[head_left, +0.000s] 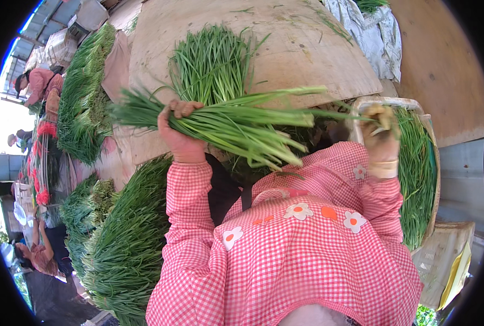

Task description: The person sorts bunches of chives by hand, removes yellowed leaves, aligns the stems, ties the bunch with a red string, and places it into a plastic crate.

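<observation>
My left hand point(182, 130) is wrapped round a bunch of garlic chives point(242, 127), held sideways above the board. Its dark leafy tips point left, and its pale cut ends fan out to the right, blurred by motion. Off to the right, my right hand point(382, 130) is closed and somewhat smeared, with yellowish fingers and a pale band at the wrist. A thin green chive strand point(345, 115) runs from near the bunch's cut ends to its fingers. Just beyond the bunch, a pile of chives point(212, 65) lies on the wooden board point(307, 65).
Beside my right arm stands a pale crate point(433, 163) full of chives. Large heaps of chives point(128, 244) lie left of me, with a long row point(87, 92) farther off. A white sheet point(370, 32) covers the far right. Other people point(41, 87) work at the far left.
</observation>
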Tool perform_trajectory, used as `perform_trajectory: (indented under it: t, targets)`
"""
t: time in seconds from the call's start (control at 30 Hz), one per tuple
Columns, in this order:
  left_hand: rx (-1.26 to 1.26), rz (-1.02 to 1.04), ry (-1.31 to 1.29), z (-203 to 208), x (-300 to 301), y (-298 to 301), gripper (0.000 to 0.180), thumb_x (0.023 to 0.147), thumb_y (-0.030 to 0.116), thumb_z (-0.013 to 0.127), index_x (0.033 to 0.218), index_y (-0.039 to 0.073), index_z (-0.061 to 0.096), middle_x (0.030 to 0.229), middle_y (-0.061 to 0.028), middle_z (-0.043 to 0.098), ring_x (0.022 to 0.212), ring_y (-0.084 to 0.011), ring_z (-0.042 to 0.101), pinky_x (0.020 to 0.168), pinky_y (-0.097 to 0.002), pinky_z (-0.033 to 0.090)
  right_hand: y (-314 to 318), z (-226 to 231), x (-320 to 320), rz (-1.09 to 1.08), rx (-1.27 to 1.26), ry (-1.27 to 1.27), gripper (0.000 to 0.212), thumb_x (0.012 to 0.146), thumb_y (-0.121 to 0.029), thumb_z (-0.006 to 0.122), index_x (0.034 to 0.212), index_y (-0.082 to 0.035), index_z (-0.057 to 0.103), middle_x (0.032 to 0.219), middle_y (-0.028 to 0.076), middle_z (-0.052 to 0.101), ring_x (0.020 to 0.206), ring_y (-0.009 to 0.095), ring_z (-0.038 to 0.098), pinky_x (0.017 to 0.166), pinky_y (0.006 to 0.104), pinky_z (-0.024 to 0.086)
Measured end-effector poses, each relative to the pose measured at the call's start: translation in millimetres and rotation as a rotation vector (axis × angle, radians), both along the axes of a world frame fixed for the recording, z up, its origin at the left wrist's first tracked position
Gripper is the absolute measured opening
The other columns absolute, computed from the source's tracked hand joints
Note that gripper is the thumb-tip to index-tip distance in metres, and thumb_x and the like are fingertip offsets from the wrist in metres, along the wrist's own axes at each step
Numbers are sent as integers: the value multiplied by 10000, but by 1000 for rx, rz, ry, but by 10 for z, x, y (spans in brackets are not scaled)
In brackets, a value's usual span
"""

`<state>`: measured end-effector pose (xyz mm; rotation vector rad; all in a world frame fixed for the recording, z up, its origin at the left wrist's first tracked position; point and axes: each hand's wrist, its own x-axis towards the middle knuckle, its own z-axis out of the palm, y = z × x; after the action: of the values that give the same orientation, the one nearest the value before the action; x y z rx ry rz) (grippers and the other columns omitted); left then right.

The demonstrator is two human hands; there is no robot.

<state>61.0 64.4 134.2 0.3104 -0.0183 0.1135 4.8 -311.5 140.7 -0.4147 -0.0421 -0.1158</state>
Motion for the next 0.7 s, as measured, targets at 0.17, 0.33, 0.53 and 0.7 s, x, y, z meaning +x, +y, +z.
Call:
perform_trajectory:
  t: [0.17,0.33,0.53,0.7]
  targets:
    - [53,158,90,-62,41,171,116,840,166,471,755,87,477,618,10,450,626,-161,489,789,-388,446,-188,-174,-178,61,-1492,8,232,815,-138,615,1012,-49,531,875,65,541,755,149,541,728,285,464]
    - [142,200,202,-39,-32,-73,137,861,171,466,757,82,478,630,-10,466,650,-181,504,786,-387,454,859,-18,-286,309,-1288,6,600,775,-35,631,1318,-52,377,1041,103,522,861,140,549,801,255,456]
    - [376,129,429,171,-255,-425,150,859,206,477,788,77,501,712,-38,511,704,-180,523,799,-366,461,996,-238,215,113,-1118,155,238,860,-231,620,913,-4,577,748,24,589,670,94,529,651,220,436]
    - [364,30,356,-264,-272,-249,133,850,193,482,778,81,484,707,-11,503,673,-162,512,672,-326,454,875,-235,372,243,-913,111,191,862,-249,622,893,-61,605,696,-25,545,580,44,445,541,185,354]
